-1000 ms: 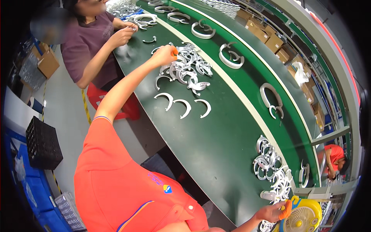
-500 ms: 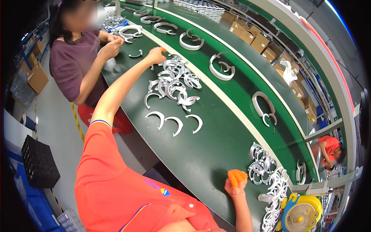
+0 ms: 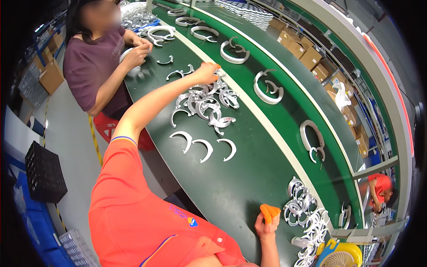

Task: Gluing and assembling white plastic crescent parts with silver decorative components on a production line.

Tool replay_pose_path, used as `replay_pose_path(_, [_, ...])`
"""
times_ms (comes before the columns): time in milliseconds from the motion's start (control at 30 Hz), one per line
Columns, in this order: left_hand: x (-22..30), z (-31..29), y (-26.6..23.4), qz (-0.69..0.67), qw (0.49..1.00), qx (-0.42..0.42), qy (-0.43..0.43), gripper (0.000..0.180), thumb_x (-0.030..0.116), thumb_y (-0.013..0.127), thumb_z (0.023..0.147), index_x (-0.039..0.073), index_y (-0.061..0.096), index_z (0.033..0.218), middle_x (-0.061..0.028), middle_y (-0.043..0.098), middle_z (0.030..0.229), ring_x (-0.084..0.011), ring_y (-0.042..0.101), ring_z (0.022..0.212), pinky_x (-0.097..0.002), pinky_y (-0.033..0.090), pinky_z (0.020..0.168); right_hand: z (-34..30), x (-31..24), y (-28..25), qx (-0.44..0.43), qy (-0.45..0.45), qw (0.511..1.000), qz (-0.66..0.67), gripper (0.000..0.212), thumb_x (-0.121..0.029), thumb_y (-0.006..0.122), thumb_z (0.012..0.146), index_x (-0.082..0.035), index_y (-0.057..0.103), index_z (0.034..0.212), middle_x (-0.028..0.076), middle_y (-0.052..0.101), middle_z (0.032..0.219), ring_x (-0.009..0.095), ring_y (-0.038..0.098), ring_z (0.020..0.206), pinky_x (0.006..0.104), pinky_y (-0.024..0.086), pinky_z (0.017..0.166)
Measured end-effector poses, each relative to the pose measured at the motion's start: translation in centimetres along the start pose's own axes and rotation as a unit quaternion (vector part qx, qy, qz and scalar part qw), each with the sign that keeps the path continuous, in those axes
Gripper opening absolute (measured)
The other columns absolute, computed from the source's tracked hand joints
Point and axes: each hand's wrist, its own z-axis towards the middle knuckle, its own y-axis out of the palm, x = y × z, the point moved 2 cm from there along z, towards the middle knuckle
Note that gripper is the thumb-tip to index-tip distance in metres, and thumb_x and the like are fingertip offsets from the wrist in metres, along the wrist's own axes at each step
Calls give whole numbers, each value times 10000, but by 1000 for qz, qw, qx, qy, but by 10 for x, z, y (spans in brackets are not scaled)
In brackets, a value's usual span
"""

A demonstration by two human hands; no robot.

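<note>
My left hand (image 3: 207, 74) reaches across the table to the far edge of a pile of silvery curved clamp halves (image 3: 205, 103). Orange covers show on its fingertips, which look spread apart above the pieces; whether they touch one is unclear. My right hand (image 3: 266, 226) is closed above the table near its front edge, its orange-covered fingers bent together. Anything inside it is hidden. Beside it lies a second pile of silvery clamp pieces (image 3: 303, 202), running into white-looking curved pieces (image 3: 315, 231). Between the piles lie separate curved pieces, one (image 3: 229, 150) to the right of two others.
A green conveyor (image 3: 291, 115) carries spaced ring clamps (image 3: 268, 89) behind a pale rail (image 3: 275, 133). A co-worker in a purple shirt (image 3: 91, 66) handles something at the left. A yellow and blue fan (image 3: 340, 256) stands at the lower right.
My left hand has moved right, over the pile's far edge. The whole view has shifted slightly. My right hand stays closed near the second pile.
</note>
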Motion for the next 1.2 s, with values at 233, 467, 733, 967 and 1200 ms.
replay_pose_path(233, [-117,75,3,73,981,23,-180,401,215,563,798,76,510,1171,-179,515,1216,-385,471,1146,-492,438,909,-4,2,1,-14,34,999,-10,312,120,577,612,7,636,896,130,616,856,293,577,683,354,465,584])
replay_pose_path(467, [-120,153,56,118,959,-45,-255,561,172,395,855,113,263,1398,-88,271,1460,-370,189,1354,-575,281,1004,-5,-4,-2,-68,170,983,-18,233,-46,587,750,-38,621,980,142,627,913,331,583,787,411,475,697])
replay_pose_path(733, [-148,199,78,214,958,-58,-179,396,146,404,865,108,431,1258,-129,436,1307,-358,344,1257,-522,370,958,14,3,6,-103,175,979,-8,216,-110,616,762,-36,609,965,141,601,847,317,565,727,399,454,600])
replay_pose_path(967, [-111,184,20,165,956,244,19,201,86,554,769,33,545,963,-177,532,998,-385,460,1028,-461,473,800,7,5,9,-65,115,991,-26,287,139,568,603,-3,634,844,126,625,808,282,585,646,339,477,566])
replay_pose_path(1200, [49,128,-99,-204,931,279,-120,247,219,625,800,8,660,924,-91,664,746,-160,629,674,-320,501,603,0,1,1,15,84,994,-64,267,134,586,662,4,614,895,139,615,864,303,590,718,370,483,641])
